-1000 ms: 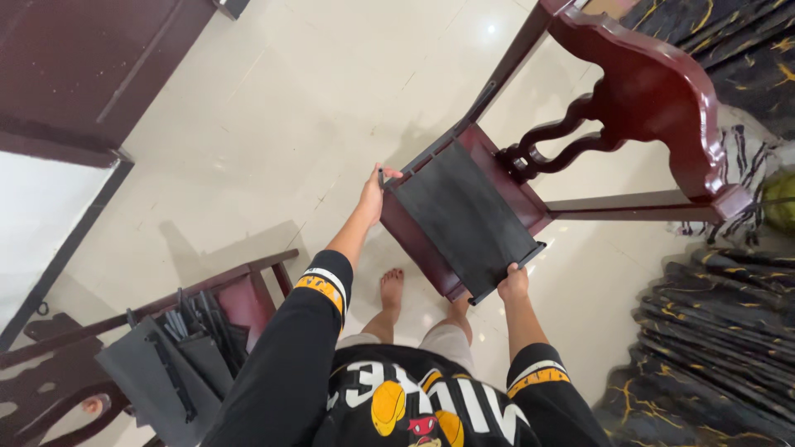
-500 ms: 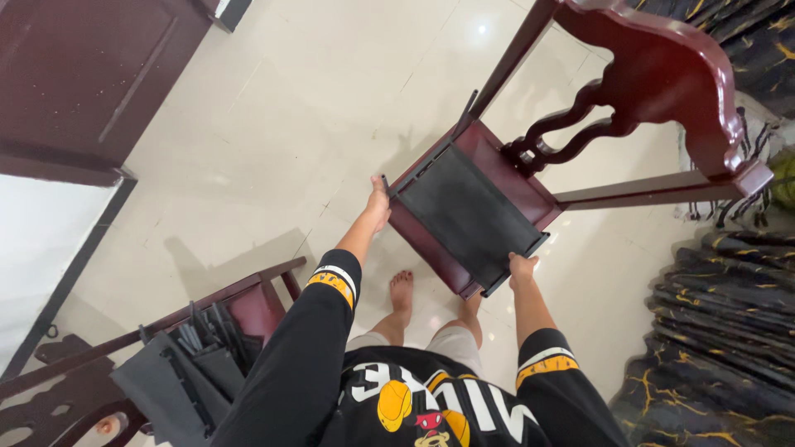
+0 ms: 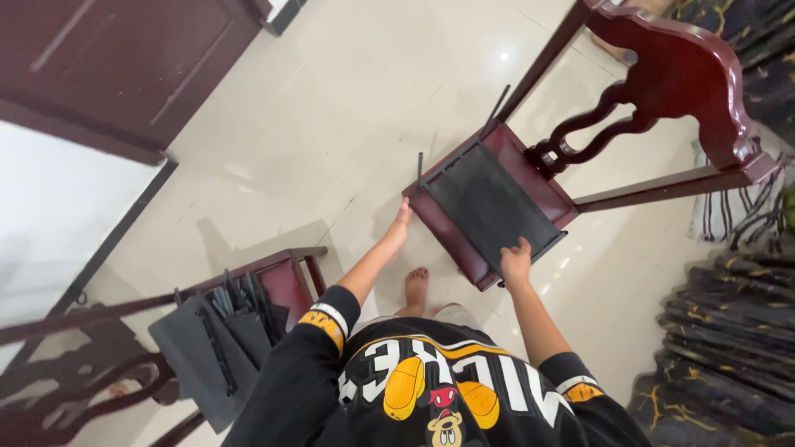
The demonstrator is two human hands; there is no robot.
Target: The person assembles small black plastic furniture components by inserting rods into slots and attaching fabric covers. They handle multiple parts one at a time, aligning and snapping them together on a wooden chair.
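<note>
Dark red carved wooden chair [image 3: 662, 91] with a flat black seat panel [image 3: 490, 203] stood on the glossy cream tiled floor [image 3: 331, 124], straight ahead of the person. A second dark wooden chair [image 3: 124, 348], draped with loose black panels [image 3: 203, 348], stood at lower left, well apart. The left hand [image 3: 400, 228] lay against the seat frame's near left corner, its grip loose, fingers extended. The right hand [image 3: 515, 261] was clenched on the black seat panel's near edge.
</note>
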